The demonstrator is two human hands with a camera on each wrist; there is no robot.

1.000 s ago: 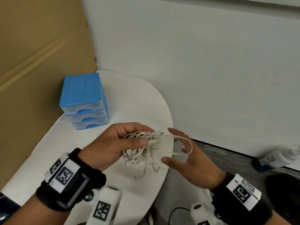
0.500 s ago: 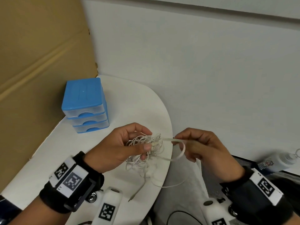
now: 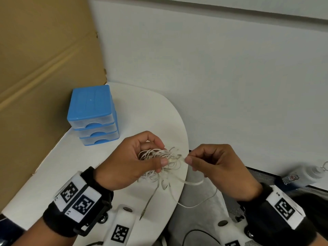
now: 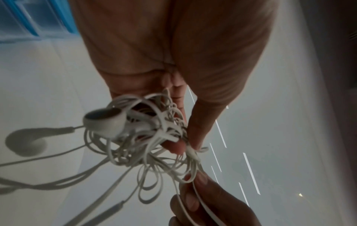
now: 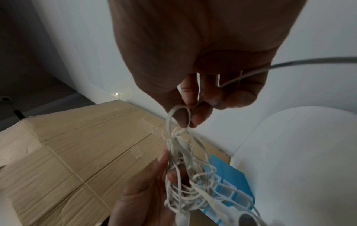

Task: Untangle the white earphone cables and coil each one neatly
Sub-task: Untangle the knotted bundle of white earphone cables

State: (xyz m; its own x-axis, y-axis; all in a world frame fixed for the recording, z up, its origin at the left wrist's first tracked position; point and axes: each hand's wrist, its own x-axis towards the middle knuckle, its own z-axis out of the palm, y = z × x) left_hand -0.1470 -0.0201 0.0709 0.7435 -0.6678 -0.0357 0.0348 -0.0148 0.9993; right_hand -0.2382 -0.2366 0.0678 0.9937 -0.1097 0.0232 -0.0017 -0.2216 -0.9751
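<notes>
A tangled bundle of white earphone cables (image 3: pixel 159 162) hangs above the right edge of the white table (image 3: pixel 142 112). My left hand (image 3: pixel 138 157) grips the bundle between thumb and curled fingers. An earbud (image 4: pixel 104 122) sticks out of the knot in the left wrist view. My right hand (image 3: pixel 204 162) pinches one cable strand (image 5: pixel 173 116) right beside the bundle. A loose loop (image 3: pixel 193 183) trails below that hand. A plug end (image 3: pixel 142 215) dangles toward the table's near edge.
A small blue three-drawer box (image 3: pixel 92 114) stands on the table at the left, against a cardboard panel (image 3: pixel 44 68). A white wall (image 3: pixel 230 86) runs behind. A white bottle (image 3: pixel 305 176) lies at the right, off the table.
My right hand went from open beside the bundle to pinching a strand, and now sits close against the tangle. The left hand kept hold of the bundle throughout.
</notes>
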